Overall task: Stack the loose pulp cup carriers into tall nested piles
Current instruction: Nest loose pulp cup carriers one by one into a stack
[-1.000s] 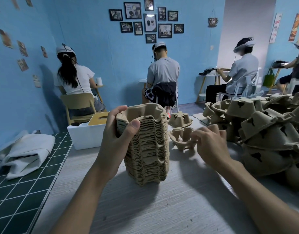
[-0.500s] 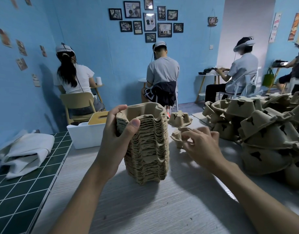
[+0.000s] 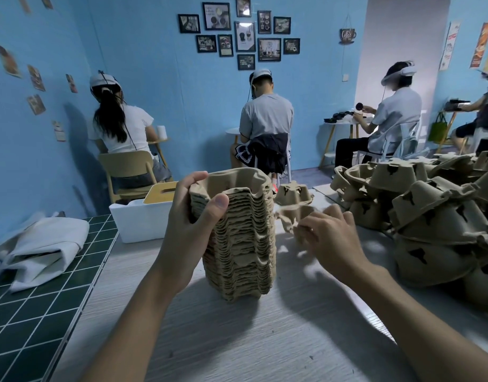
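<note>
Left hand (image 3: 190, 232) grips ridged pulp stack (image 3: 243, 244); right hand (image 3: 328, 244) pinches moulded carrier (image 3: 289, 216)

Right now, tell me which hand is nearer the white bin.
Left. The left hand grips the nested stack just right of the white bin; the right hand lies beyond the stack.

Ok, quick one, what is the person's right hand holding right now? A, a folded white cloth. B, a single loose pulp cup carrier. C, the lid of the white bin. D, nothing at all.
B: the right hand pinches a single loose carrier lifted beside the tall nested stack, which the left hand steadies near its top.
</note>
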{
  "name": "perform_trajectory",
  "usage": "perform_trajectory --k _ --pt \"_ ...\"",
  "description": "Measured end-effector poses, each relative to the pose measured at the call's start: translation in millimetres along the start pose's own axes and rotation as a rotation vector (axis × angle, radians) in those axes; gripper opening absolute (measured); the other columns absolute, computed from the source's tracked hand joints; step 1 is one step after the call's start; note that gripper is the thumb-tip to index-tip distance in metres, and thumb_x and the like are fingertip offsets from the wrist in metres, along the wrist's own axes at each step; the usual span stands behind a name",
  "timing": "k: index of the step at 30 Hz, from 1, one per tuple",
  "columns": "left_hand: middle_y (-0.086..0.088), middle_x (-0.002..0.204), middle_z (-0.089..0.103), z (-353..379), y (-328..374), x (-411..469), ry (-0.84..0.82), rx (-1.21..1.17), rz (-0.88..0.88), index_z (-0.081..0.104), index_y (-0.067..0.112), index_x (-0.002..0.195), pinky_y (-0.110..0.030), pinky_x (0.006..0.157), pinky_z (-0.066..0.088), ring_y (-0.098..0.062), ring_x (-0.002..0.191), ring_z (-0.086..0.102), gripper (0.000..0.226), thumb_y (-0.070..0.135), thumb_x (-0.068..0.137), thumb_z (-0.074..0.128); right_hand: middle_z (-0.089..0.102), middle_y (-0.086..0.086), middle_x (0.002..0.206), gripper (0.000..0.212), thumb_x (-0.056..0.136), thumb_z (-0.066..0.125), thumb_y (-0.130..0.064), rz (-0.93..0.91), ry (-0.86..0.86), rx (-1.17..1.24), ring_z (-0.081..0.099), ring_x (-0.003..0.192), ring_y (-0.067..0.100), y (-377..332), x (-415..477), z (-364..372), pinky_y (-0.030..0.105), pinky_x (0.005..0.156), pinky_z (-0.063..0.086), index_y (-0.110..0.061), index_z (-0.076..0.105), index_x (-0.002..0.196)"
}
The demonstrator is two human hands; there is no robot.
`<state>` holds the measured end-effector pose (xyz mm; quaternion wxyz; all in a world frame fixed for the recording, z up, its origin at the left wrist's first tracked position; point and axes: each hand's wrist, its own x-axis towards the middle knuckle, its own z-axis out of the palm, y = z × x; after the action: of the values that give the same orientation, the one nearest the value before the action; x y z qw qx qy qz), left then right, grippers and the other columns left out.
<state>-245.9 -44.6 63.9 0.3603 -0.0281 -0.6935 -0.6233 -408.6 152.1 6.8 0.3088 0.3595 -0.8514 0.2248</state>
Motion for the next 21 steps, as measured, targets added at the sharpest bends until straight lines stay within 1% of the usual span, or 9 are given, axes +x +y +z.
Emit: perform_trajectory --k 1,3,5,7,11,14,18,19,21 --pt "0.009 0.102 0.073 0 0 0 0.001 0.001 0.000 0.054 0.037 0.119 -0.039 0.089 0.053 -0.012 0.100 0.069 0.055 0.052 0.069 0.072 0.072 -0.009 0.092 0.009 0.089 0.071 -0.019 0.004 0.087 0.056 0.040 0.083 0.015 0 3 -4 0.032 0.071 0.020 -0.023 0.075 0.082" --pt "0.010 0.104 0.073 0 0 0 0.006 0.000 -0.006 0.052 0.039 0.121 -0.039 0.092 0.054 -0.013 0.103 0.069 0.058 0.053 0.068 0.072 0.073 0.002 0.095 0.009 0.087 0.071 -0.005 0.030 0.245 0.223 0.051 0.083 0.023 -4 11 -15 0.036 0.072 0.036 -0.013 0.075 0.090" --pt "0.007 0.112 0.072 0 1 0 0.005 0.002 -0.009 0.049 0.041 0.126 -0.039 0.095 0.053 -0.014 0.108 0.068 0.064 0.054 0.068 0.072 0.070 0.003 0.100 0.011 0.089 0.068 -0.003 0.031 0.374 0.405 0.059 0.090 0.028 -16 24 -35 0.042 0.075 0.049 -0.007 0.074 0.098" --pt "0.004 0.116 0.071 0 1 -1 0.000 0.011 -0.006 0.044 0.043 0.132 -0.038 0.097 0.052 -0.015 0.112 0.067 0.070 0.055 0.069 0.072 0.067 -0.001 0.104 0.012 0.092 0.065 -0.004 -0.029 0.444 0.548 0.061 0.095 0.027 -33 37 -57 0.043 0.077 0.053 -0.006 0.072 0.101" --pt "0.007 0.108 0.072 -1 1 0 0.025 -0.004 -0.010 0.041 0.044 0.135 -0.038 0.094 0.055 -0.015 0.106 0.069 0.079 0.053 0.064 0.075 0.067 0.004 0.108 0.013 0.092 0.062 0.000 -0.231 0.388 0.683 0.062 0.102 0.025 -70 55 -82 0.037 0.083 0.053 -0.001 0.072 0.100" --pt "0.008 0.102 0.071 -1 1 -1 0.034 -0.009 -0.013 0.037 0.046 0.137 -0.043 0.100 0.053 -0.017 0.107 0.068 0.084 0.052 0.063 0.076 0.068 0.006 0.107 0.013 0.092 0.061 0.002 -0.330 0.336 0.680 0.063 0.101 0.024 -84 62 -81 0.036 0.084 0.052 0.001 0.072 0.098" --pt "0.002 0.130 0.063 0 5 -3 0.036 0.002 0.002 0.021 0.039 0.151 -0.048 0.108 0.047 -0.013 0.119 0.063 0.100 0.051 0.067 0.075 0.066 0.005 0.109 0.019 0.089 0.060 0.011 -0.374 0.221 0.649 0.062 0.103 0.025 -85 63 -75 0.039 0.086 0.051 -0.002 0.073 0.095" --pt "0.005 0.132 0.061 0 6 -4 0.034 0.010 0.009 0.016 0.038 0.153 -0.045 0.108 0.046 -0.008 0.120 0.062 0.104 0.051 0.068 0.073 0.065 0.006 0.110 0.027 0.085 0.057 0.016 -0.365 0.203 0.656 0.062 0.103 0.021 -85 61 -74 0.034 0.086 0.051 -0.002 0.073 0.096" --pt "0.020 0.125 0.062 0 8 -4 0.029 0.018 0.010 0.009 0.036 0.155 -0.036 0.106 0.046 0.001 0.117 0.061 0.110 0.052 0.067 0.072 0.064 0.006 0.112 0.038 0.078 0.051 0.020 -0.326 0.192 0.675 0.061 0.101 0.012 -87 57 -77 0.019 0.085 0.047 -0.003 0.071 0.101"
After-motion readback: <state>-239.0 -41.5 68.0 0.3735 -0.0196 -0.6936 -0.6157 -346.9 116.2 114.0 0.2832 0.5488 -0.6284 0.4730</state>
